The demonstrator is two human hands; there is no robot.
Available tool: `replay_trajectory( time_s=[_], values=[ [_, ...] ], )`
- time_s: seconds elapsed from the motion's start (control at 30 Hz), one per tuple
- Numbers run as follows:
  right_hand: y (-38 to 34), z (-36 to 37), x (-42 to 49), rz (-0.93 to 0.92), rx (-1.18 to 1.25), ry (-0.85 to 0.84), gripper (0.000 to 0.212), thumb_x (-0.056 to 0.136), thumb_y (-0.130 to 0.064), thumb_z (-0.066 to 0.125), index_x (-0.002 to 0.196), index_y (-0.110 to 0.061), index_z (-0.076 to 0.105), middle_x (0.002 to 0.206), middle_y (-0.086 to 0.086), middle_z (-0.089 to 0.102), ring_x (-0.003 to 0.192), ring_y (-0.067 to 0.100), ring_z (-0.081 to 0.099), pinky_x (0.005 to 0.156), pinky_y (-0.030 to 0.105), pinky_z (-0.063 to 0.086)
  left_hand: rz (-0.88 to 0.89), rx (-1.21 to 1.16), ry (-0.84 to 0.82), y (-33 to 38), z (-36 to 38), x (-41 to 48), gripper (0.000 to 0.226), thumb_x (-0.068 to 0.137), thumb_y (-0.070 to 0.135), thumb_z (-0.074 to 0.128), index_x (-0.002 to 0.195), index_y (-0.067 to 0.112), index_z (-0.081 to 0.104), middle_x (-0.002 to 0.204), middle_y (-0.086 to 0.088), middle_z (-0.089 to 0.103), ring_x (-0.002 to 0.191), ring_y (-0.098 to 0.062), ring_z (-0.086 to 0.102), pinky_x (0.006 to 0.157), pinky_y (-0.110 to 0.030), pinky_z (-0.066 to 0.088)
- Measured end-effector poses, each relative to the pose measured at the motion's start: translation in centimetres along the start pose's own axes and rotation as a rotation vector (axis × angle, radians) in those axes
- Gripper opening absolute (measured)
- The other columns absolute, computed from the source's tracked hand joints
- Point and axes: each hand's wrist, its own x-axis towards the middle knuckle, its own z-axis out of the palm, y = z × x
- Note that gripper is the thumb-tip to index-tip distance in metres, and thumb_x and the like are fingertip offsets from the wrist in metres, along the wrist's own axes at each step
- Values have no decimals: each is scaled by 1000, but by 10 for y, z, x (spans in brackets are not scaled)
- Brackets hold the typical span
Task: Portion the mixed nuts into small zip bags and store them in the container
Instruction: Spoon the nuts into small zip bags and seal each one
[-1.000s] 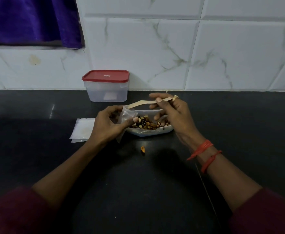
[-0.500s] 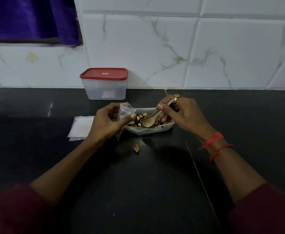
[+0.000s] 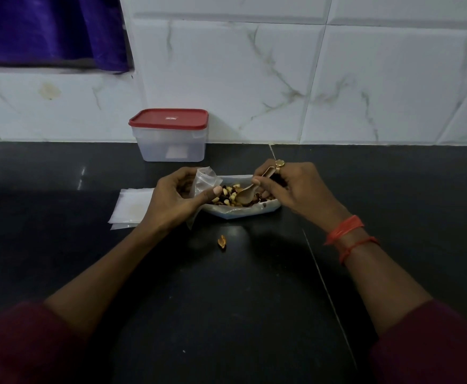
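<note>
Among lumpy mixed nuts [image 3: 228, 196], right hand [image 3: 298, 189] dips rounded wooden spoon [image 3: 244, 194].

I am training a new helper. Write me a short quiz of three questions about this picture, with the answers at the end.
1. True or false: the red lid sits on the container.
2. The right hand holds: A. a knife; B. the spoon; C. a cup.
3. Fill in the word: the left hand pinches a small clear ____ beside the nuts.

Key: 1 true. 2 B. 3 bag.
</note>
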Motion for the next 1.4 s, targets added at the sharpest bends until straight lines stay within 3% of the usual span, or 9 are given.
replay_trajectory(
  time_s=[0.13,0.2,0.3,0.47,0.63,0.87,1.03,1.17,1.4],
  values=[
    [0,-4,1,-9,-54,160,13,98,-22,66,100,-10,72,78,0,75,71,7,73,65,24,59,7,10,4,-1,0,0,54,75,43,79,123,24,64,111,12,69,103,-1,65,79,-10,50],
    [3,-9,1,10,-126,271,16,100,-24,64,100,-10,72,77,-1,74,70,9,73,64,30,59,10,19,2,-1,-1,1,54,75,43,78,123,24,64,111,14,68,102,0,64,76,-7,50],
    [9,-12,-1,24,-210,270,15,99,-25,64,100,-12,72,75,-1,73,68,11,71,63,31,58,7,3,7,-1,0,0,57,73,45,78,124,25,63,112,13,69,104,0,64,80,-11,50],
    [11,3,-4,97,-218,141,14,97,-24,67,102,-15,77,84,-5,75,75,6,69,71,2,43,0,-2,9,-4,0,2,59,74,44,80,127,23,63,118,9,70,108,-4,65,89,-20,53],
    [10,6,-2,354,-109,194,25,100,-30,59,95,-15,77,72,-7,74,66,2,71,71,22,58,-3,-8,9,-4,0,2,59,74,43,80,127,23,62,118,10,68,108,-3,64,87,-17,52],
    [-3,23,-1,715,200,315,23,99,-23,60,87,-16,78,66,-1,75,63,8,74,55,23,58,7,-25,5,-2,1,1,65,70,46,78,128,21,62,117,9,68,106,1,63,77,-4,49],
    [8,25,1,917,269,388,43,77,-57,61,78,-17,78,69,3,76,74,21,76,76,46,62,16,-5,9,-2,2,1,55,76,37,81,125,23,62,107,20,64,93,18,60,73,0,46],
    [4,20,1,918,329,446,28,96,-26,62,73,-19,76,64,4,74,68,16,76,71,39,61,41,15,8,-4,2,0,56,73,41,83,123,28,63,109,19,66,99,12,62,78,-6,51],
    [4,16,2,888,338,504,25,99,-19,60,81,-12,76,66,7,74,61,14,73,48,26,54,109,129,24,-6,1,-1,68,68,46,85,129,28,62,119,12,62,105,1,59,75,-5,48]
  ],
)
